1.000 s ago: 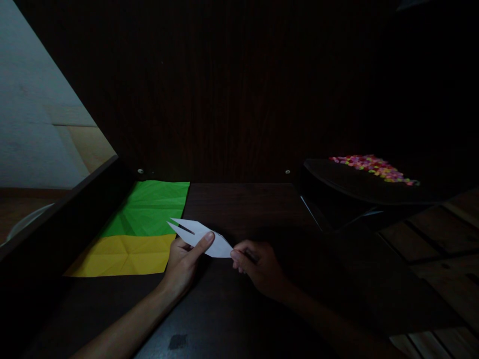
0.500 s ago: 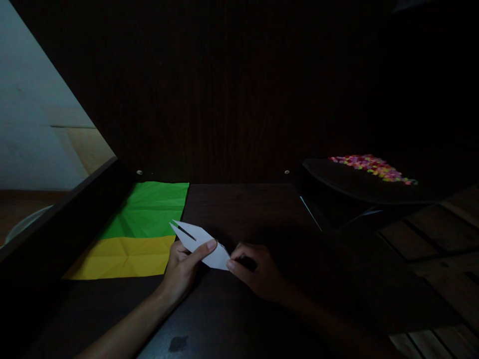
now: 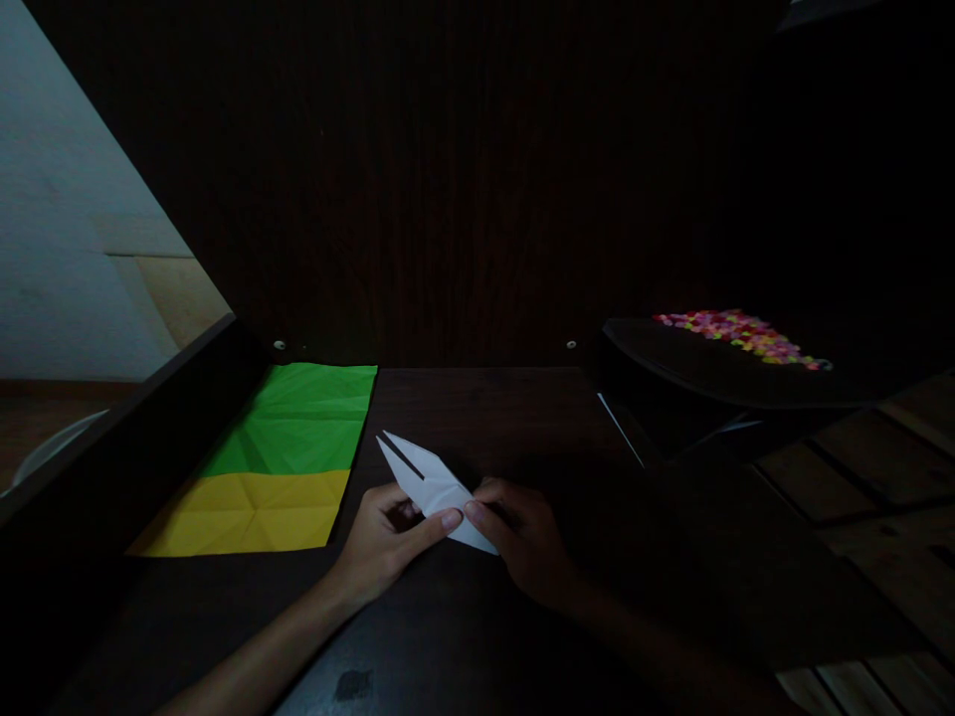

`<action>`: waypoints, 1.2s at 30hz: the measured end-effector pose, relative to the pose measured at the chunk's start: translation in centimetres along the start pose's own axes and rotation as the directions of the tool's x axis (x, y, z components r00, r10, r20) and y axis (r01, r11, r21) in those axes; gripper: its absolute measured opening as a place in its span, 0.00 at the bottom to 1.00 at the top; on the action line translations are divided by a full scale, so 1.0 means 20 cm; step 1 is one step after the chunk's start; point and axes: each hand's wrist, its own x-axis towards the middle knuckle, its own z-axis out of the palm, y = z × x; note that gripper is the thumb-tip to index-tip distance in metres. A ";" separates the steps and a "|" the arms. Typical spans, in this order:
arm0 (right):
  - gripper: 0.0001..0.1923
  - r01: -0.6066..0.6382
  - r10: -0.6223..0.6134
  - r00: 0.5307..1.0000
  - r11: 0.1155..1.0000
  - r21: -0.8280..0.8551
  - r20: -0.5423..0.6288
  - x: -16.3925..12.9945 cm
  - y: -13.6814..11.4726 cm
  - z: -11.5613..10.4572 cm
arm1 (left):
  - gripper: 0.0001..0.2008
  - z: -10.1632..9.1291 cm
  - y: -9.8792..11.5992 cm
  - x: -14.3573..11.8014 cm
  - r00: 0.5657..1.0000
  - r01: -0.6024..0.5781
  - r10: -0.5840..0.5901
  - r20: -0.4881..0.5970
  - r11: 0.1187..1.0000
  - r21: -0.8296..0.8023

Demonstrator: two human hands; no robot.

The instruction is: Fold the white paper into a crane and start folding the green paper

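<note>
Low in the centre of the frame, a white folded paper shape with two long points (image 3: 431,486), pinched from both sides above the dark wooden desk (image 3: 484,408): left hand (image 3: 388,537) closed on it with thumb on top, right hand (image 3: 522,532) closed on its lower right end. At left, flat on the desk, a creased green and yellow paper sheet (image 3: 276,467); at right, a dark tray of small multicoloured pieces (image 3: 738,333).

White folded paper (image 3: 433,487) between left hand (image 3: 388,537) and right hand (image 3: 526,532).
</note>
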 end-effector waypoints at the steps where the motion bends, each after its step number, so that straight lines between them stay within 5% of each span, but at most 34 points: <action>1: 0.08 -0.023 0.023 1.000 1.000 0.000 -0.015 0.00 0.00 0.00 | 0.08 0.00 0.00 0.00 1.000 0.006 -0.006 0.002 1.000 -0.012; 11: 0.11 -0.190 0.182 0.977 0.980 0.058 0.112 0.02 0.03 0.00 | 0.09 -0.02 0.01 -0.01 0.974 0.105 -0.095 0.204 0.994 -0.037; 17: 0.13 -0.388 0.301 0.901 0.881 0.272 0.311 0.02 0.03 -0.01 | 0.10 0.01 0.00 -0.01 0.958 0.157 -0.128 0.256 0.983 -0.098; 26: 0.18 -0.466 0.381 0.882 0.793 0.393 0.277 0.04 0.05 -0.01 | 0.15 0.02 0.01 0.00 0.996 0.090 -0.090 0.009 0.995 -0.042; 36: 0.22 -0.436 0.335 0.889 0.829 0.351 0.312 0.03 0.06 0.00 | 0.15 0.00 -0.03 -0.01 0.986 0.152 -0.160 -0.052 0.979 -0.132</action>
